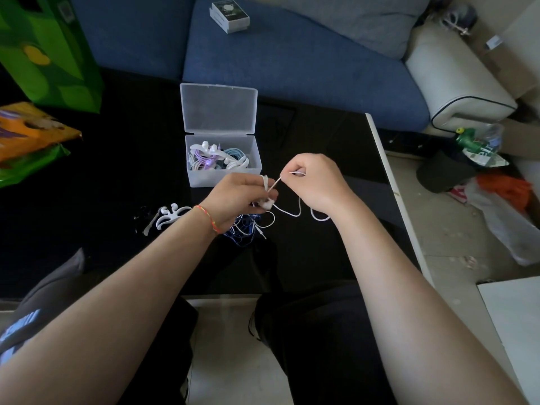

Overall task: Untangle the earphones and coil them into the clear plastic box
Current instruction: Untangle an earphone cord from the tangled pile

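Observation:
My left hand grips a small coil of white earphone cable wound round its fingers, just in front of the clear plastic box. My right hand pinches the same cable and holds a short stretch taut toward the left hand. The rest of the white cable loops down onto the black table. Under my left hand lies a tangle of blue and white earphones with a jack plug showing. The box stands open, its lid upright, with several coiled earphones and white winders inside.
A white cable winder lies on the table left of my left wrist. Green and orange bags stand at the far left. A blue sofa with a small carton is behind the table. The table's white edge runs along the right.

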A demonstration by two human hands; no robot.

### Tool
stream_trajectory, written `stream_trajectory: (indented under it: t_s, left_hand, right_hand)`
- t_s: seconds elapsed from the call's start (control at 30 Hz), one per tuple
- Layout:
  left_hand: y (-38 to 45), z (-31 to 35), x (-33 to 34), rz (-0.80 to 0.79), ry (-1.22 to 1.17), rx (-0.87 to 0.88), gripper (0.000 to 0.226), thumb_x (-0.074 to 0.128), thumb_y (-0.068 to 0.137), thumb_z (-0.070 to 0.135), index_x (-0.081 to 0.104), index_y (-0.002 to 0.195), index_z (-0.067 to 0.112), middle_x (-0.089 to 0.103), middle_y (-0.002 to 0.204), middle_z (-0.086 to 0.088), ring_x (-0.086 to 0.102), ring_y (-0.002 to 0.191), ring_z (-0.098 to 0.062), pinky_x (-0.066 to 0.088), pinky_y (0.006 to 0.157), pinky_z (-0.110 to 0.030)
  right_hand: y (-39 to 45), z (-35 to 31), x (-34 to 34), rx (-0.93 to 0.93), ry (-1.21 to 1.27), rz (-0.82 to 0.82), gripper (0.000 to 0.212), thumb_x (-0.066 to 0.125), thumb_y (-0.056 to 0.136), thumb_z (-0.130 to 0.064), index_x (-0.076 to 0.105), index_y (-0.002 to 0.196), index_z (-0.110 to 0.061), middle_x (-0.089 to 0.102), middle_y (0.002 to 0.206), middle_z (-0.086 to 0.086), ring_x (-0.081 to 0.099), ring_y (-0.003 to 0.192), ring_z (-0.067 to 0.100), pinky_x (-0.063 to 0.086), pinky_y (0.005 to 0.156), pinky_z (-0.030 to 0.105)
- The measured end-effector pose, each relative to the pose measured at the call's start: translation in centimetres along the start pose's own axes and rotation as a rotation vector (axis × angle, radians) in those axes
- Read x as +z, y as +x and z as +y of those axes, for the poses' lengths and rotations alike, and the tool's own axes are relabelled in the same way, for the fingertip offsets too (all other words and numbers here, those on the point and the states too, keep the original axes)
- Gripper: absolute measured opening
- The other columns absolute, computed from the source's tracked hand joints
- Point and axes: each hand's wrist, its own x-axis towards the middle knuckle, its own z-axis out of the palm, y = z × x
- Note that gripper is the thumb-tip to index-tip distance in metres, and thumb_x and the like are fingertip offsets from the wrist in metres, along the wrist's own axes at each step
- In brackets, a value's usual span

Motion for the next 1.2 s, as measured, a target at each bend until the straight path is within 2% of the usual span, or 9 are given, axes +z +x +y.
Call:
stream_trajectory:
  t_s: [0.17, 0.23, 0.33, 0.5, 0.67, 0.83, 0.97, 1.1, 1.2]
  left_hand:
    - [-0.5, 0.4, -0.1, -0.136, 0.032, -0.001, 0.016, 0.059, 0.096, 0.011, 0.071, 0.105, 0.004, 0.073, 0.089, -0.009, 0.072, 0.088, -0.019, 0.060, 0.079, -0.033]
    - [-0.7, 0.7, -0.3, -0.196, 0.001, 0.015, 0.017, 0.056, 0.098, 0.013, 0.070, 0.102, 0.004, 0.073, 0.088, -0.009, 0.073, 0.089, -0.024, 0.058, 0.078, -0.032]
    - [-1.0, 1.2, -0.4, -0.286, -0.086, 0.046, 0.022, 0.052, 0.098, 0.018, 0.068, 0.103, 0.003, 0.072, 0.085, -0.010, 0.073, 0.085, -0.026, 0.058, 0.076, -0.031]
    - [-1.2, 1.6, -0.4, -0.395, -0.219, 0.056, 0.025, 0.052, 0.097, 0.018, 0.066, 0.106, -0.001, 0.060, 0.076, -0.009, 0.066, 0.072, -0.021, 0.053, 0.096, -0.050]
    - [-1.0, 1.7, -0.9, -0.347, -0.136, 0.044, 0.025, 0.050, 0.100, 0.017, 0.067, 0.108, -0.001, 0.061, 0.077, -0.008, 0.067, 0.072, -0.020, 0.056, 0.088, -0.041]
    - [-0.7, 1.2, -1.0, -0.291, -0.022, 0.037, 0.026, 0.048, 0.102, 0.017, 0.067, 0.108, 0.000, 0.063, 0.079, -0.008, 0.068, 0.077, -0.021, 0.058, 0.079, -0.034]
    - [-1.0, 1.7, -0.8, -0.372, -0.240, 0.039, 0.027, 0.046, 0.098, 0.020, 0.064, 0.109, 0.002, 0.065, 0.081, -0.006, 0.068, 0.075, -0.018, 0.057, 0.080, -0.033]
    - [-1.0, 2.3, -0.9, -0.279, -0.529, 0.022, 0.023, 0.042, 0.103, 0.023, 0.063, 0.103, 0.015, 0.071, 0.089, 0.003, 0.070, 0.086, -0.012, 0.056, 0.076, -0.026]
    - [-0.8, 2.4, -1.3, -0.138, -0.648, -0.002, 0.023, 0.043, 0.104, 0.024, 0.065, 0.099, 0.020, 0.075, 0.093, 0.006, 0.072, 0.090, -0.010, 0.047, 0.087, -0.030]
  right_hand:
    - [0.4, 0.5, -0.1, 0.014, 0.037, 0.056, 0.013, 0.073, 0.088, -0.031, 0.070, 0.086, -0.018, 0.058, 0.077, -0.012, 0.056, 0.074, 0.004, 0.041, 0.063, 0.020]
    - [0.4, 0.7, -0.3, 0.019, 0.066, 0.082, 0.022, 0.077, 0.084, -0.036, 0.068, 0.085, -0.015, 0.057, 0.071, -0.010, 0.057, 0.065, 0.003, 0.045, 0.059, 0.019]
    - [0.4, 1.0, -0.5, 0.039, 0.166, 0.090, 0.028, 0.078, 0.083, -0.039, 0.067, 0.078, -0.013, 0.053, 0.058, -0.007, 0.047, 0.050, -0.001, 0.039, 0.051, 0.013]
    - [0.3, 0.8, 0.0, 0.038, 0.284, -0.004, 0.023, 0.068, 0.093, -0.031, 0.069, 0.074, -0.018, 0.053, 0.051, -0.016, 0.046, 0.051, -0.001, 0.037, 0.059, 0.022]
    - [0.3, 0.5, -0.2, -0.003, 0.303, 0.128, 0.019, 0.068, 0.093, -0.031, 0.071, 0.083, -0.015, 0.067, 0.076, 0.002, 0.057, 0.067, 0.010, 0.047, 0.066, 0.026]
    - [0.4, 0.9, -0.2, -0.019, 0.257, 0.152, 0.018, 0.068, 0.093, -0.031, 0.071, 0.086, -0.014, 0.067, 0.078, 0.004, 0.059, 0.070, 0.013, 0.048, 0.067, 0.027]
    - [0.5, 0.9, -0.2, 0.003, 0.316, 0.144, 0.021, 0.069, 0.093, -0.030, 0.071, 0.080, -0.014, 0.067, 0.075, 0.003, 0.056, 0.069, 0.008, 0.044, 0.066, 0.022]
    - [0.1, 0.3, -0.1, 0.018, 0.360, -0.004, 0.029, 0.063, 0.097, -0.033, 0.069, 0.074, -0.016, 0.055, 0.053, -0.012, 0.047, 0.052, -0.002, 0.037, 0.055, 0.013]
    - [-0.2, -0.2, 0.5, 0.021, 0.273, -0.206, 0.019, 0.059, 0.099, -0.030, 0.069, 0.088, -0.018, 0.056, 0.060, -0.005, 0.050, 0.052, 0.003, 0.042, 0.056, 0.019]
